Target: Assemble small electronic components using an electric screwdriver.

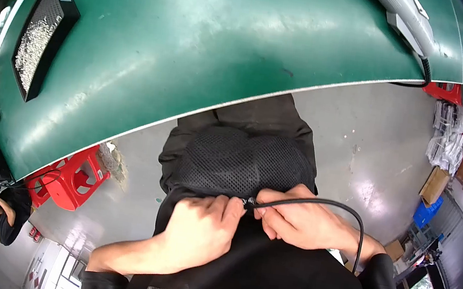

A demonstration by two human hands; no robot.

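Both of your hands meet low in the picture, just in front of your body, over a black mesh-covered padded piece (240,163) that lies on your lap. Your left hand (199,231) is curled into a loose fist, knuckles up, its fingers (223,208) folded down onto the near edge of the mesh piece; what lies under them is hidden. Your right hand (303,221) has its fingertips (263,204) pinched nearly closed on the end of a thin black rubber cable (346,209), right where a small metal tip (248,203) shows between the two hands. From that pinch the cable arcs up and over the back of your right hand, then drops past your wrist.

Beyond the mesh piece your dark trousers run under a wide green workbench mat (198,41) with a pale edge. On its far left lies a black rectangular tray of small pale parts (41,37). At the top right a grey tool with a black cord (410,28) rests on the bench.

Under the bench stands a red plastic stool (72,176) on a grey concrete floor (371,145). To the right are cardboard boxes (435,186) and a blue crate (426,214). Another person in black (2,219) sits at the far left.
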